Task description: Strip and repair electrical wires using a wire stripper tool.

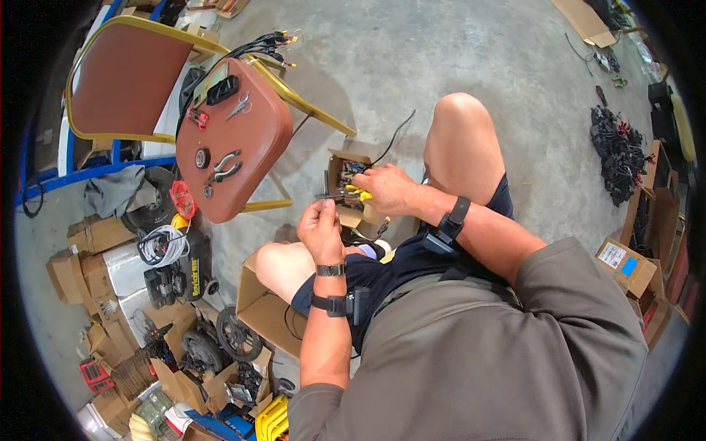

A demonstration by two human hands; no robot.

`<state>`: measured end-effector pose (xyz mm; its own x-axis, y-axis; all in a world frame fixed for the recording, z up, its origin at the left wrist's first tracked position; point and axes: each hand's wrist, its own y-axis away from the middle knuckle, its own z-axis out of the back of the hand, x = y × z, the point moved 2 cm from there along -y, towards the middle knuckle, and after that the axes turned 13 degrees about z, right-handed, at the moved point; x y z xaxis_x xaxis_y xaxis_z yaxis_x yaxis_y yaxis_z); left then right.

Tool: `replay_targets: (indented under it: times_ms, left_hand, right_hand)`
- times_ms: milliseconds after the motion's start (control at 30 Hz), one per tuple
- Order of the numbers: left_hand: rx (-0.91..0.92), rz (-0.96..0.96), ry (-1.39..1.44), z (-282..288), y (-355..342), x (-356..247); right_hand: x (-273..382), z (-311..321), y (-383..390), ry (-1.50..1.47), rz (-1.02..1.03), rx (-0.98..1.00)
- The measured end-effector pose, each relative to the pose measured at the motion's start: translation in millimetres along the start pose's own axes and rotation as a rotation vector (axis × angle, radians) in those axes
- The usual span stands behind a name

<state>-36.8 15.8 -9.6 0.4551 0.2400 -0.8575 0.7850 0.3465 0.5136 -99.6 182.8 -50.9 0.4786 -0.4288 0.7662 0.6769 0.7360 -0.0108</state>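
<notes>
My right hand is closed around yellow-handled pliers, whose dark jaws point left toward my other hand. With thumb and fingers pinched together, my left hand is close to the jaw tips. What it pinches is small and dark, and I cannot make out its kind. Below both hands an open cardboard box on the floor holds small coloured pieces, partly covered by my right hand. A black cable extends from beside the box onto the floor.
A red-brown chair at left carries scissors, grey-handled pliers and a tape roll. An open carton sits by my left leg. Wheels and cardboard crowd the lower left. Black cable bundles lie at far right.
</notes>
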Motion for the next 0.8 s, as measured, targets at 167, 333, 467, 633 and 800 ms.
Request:
replay_targets:
  times_ms: [167,333,467,633,800]
  left_hand:
    - [0.284,0.084,0.214,-3,19,-8]
    - [0.463,0.266,0.252,-13,31,-8]
    - [0.293,0.176,0.143,-8,20,-16]
    - [0.245,0.221,0.202,-4,19,-15]
    - [0.336,0.262,0.259,-7,24,-13]
  right_hand:
    - [-2,2,-4,0.023,0.132,-0.147]
    - [-6,-2,-8,0.017,0.281,-0.366]
    - [-8,-9,-11,0.049,0.184,-0.313]
    - [-7,-9,-5,0.043,0.106,-0.266]
    - [-10,-11,-3,-0.072,0.031,-0.177]
